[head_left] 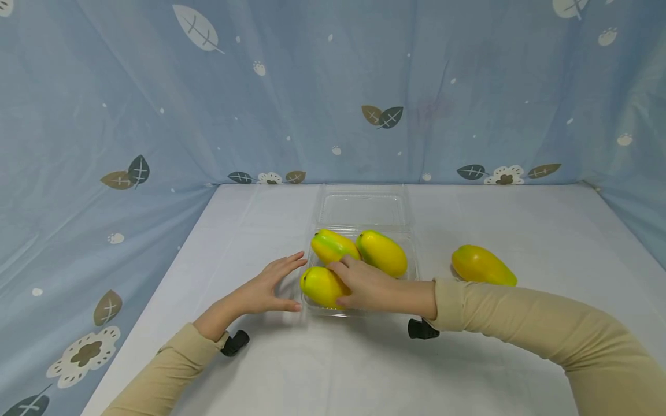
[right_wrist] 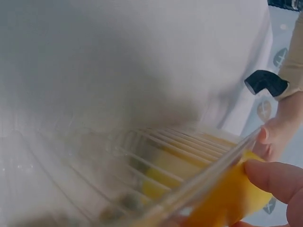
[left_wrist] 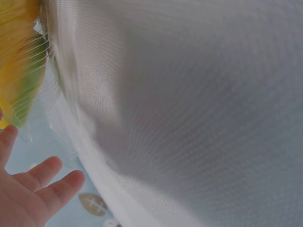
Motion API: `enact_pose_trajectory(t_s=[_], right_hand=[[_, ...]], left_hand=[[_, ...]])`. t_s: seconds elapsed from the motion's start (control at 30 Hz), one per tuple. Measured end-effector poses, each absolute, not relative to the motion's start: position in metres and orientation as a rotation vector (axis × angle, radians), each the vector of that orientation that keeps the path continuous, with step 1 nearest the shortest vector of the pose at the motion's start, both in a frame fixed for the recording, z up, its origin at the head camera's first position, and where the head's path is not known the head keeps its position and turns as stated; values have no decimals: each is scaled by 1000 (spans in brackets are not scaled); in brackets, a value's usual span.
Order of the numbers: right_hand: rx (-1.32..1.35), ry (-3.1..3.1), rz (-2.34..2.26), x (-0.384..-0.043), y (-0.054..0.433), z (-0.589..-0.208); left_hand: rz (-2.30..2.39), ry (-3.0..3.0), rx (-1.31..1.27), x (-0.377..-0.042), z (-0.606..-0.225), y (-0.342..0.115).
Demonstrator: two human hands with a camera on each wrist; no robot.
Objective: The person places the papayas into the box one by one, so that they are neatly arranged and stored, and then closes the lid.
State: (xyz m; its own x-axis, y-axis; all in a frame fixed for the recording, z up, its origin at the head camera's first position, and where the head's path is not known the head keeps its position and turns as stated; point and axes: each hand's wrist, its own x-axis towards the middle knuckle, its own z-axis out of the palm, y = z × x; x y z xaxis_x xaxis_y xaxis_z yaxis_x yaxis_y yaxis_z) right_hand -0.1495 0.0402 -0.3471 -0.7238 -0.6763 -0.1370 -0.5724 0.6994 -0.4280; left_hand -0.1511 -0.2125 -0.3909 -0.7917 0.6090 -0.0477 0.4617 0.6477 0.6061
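The clear plastic container [head_left: 340, 314] is a shallow, glossy rectangular box with thin ribbed walls; its lid [head_left: 364, 209] lies folded back flat behind it, with a ridged border. Inside sit three smooth, plump, tapered yellow fruits flushed with green: the front fruit [head_left: 319, 287] at the container's near left, the back-left fruit [head_left: 328, 244] behind it, and the back-right fruit [head_left: 384, 255] toward its far right. A similar loose fruit [head_left: 483, 266] lies on its side to the right of the container, well apart from it. The white cloth [head_left: 270, 370] under everything shows a fine weave in the left wrist view; beyond the container's lid hangs a blue fabric backdrop [head_left: 312, 86] printed with leaves and flowers.

The front fruit reaches close to the container's left wall, and the back two sit close together. To the container's right there is a wide gap before the loose fruit; white cloth also stretches along its left and near sides.

The right hand [head_left: 366, 285] comes across the container from its right side and grasps the front fruit, thumb on the near side and fingers curled over the far side. The left hand [head_left: 265, 289] is just beside the container's left wall, released, fingers and thumb spread wide; whether a fingertip touches the plastic I cannot tell.
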Motion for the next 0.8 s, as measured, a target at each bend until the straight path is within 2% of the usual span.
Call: enact_pose_trajectory(t_s=[0.37,0.8], right_hand=[[-921,2641,-599,-156,53,-325],[-851,2677,-811,-171,106,-302]], left_hand=[[875,2615,847,-151,-390,-212],[866,2618,862,-152,-391,-212]])
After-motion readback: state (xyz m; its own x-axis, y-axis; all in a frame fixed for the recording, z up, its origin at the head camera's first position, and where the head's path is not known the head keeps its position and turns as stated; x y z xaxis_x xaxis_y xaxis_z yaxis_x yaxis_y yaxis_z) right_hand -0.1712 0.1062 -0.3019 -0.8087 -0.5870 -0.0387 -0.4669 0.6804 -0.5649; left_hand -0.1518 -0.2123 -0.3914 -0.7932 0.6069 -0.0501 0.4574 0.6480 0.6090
